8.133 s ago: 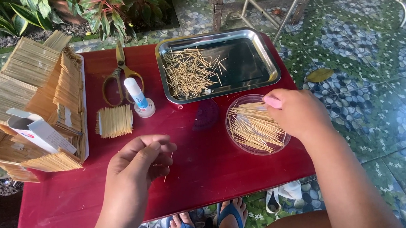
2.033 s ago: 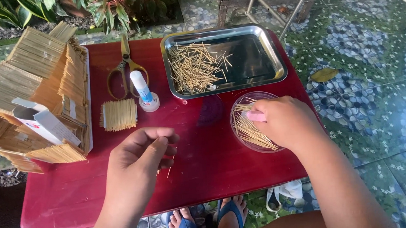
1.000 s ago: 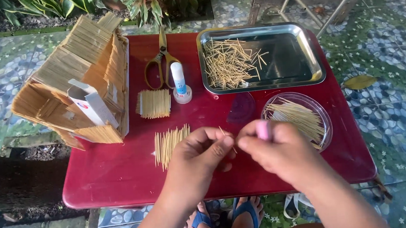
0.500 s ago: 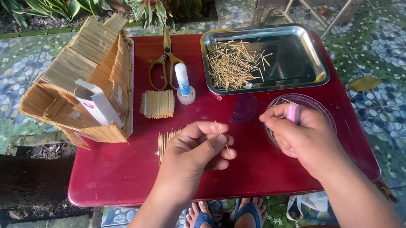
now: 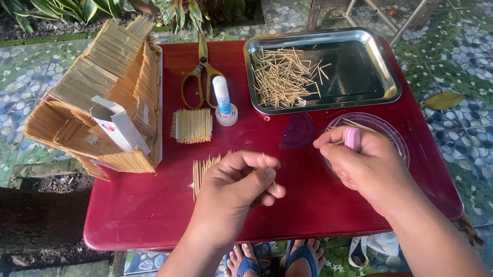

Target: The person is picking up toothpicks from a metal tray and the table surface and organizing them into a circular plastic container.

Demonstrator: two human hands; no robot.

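At frame centre, on the red tabletop (image 5: 148, 213): left hand (image 5: 235, 185) pinching one thin stick (image 5: 269, 171). Right hand (image 5: 368, 168), grip closed around a pink tube (image 5: 351, 139) over the clear bowl (image 5: 395, 141). Likely risk: snapping or dropping so thin a stick.

There is a single view, from a camera worn on the person's head, looking steeply down and slightly forward over a red table (image 5: 148, 213). It sits close enough that both forearms enter from the bottom edge, with the left hand (image 5: 235, 185) and right hand (image 5: 365, 168) in the lower middle of the frame. Beyond the fingers, toward the top, the view reaches a metal tray (image 5: 388, 84), a stick-built model house (image 5: 101, 90) off to the left, and garden plants (image 5: 187, 5) at the far edge. Below the fingers, under the table's near edge, the person's sandalled feet (image 5: 277, 265) show on the patterned floor. No second view shares the scene.
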